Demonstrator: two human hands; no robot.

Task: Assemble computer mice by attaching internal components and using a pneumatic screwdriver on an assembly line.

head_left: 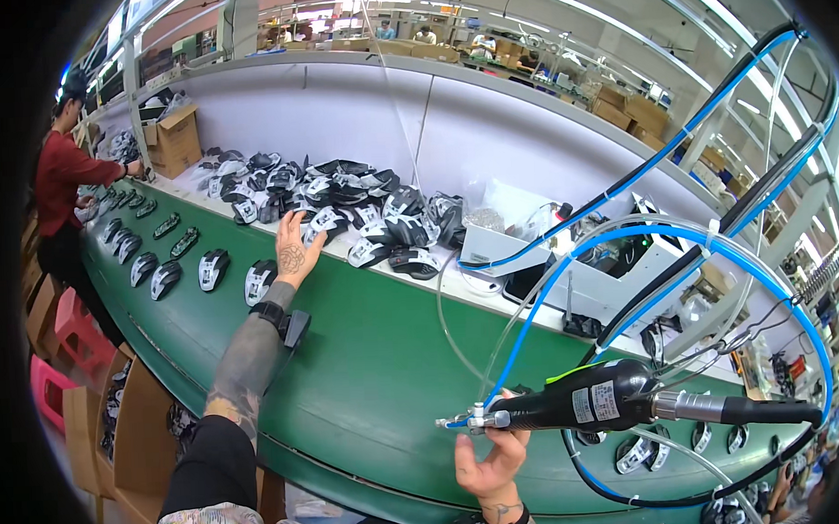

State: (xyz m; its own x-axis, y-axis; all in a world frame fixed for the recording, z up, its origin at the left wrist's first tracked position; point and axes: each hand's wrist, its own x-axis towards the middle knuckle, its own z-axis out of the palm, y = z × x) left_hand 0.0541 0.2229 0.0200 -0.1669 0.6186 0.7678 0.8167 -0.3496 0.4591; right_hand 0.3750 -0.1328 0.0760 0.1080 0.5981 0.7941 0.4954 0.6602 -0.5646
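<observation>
My left hand (294,250) is stretched out over the green conveyor belt (367,356), fingers apart, its fingertips at the pile of black and white plastic shells (344,205) along the belt's far side. It holds nothing. A black band with a small device sits on that wrist. My right hand (489,460) is low in the picture, gripping a black powered screwdriver (582,404) that hangs level, tip pointing left. Blue and clear hoses (622,246) loop up from the tool's rear end.
Several shells lie in rows on the belt at left (175,266) and at lower right (639,453). A person in red (61,182) works at the far left. Cardboard boxes (175,137), a white box (502,245) and cartons under the belt (134,429) stand around.
</observation>
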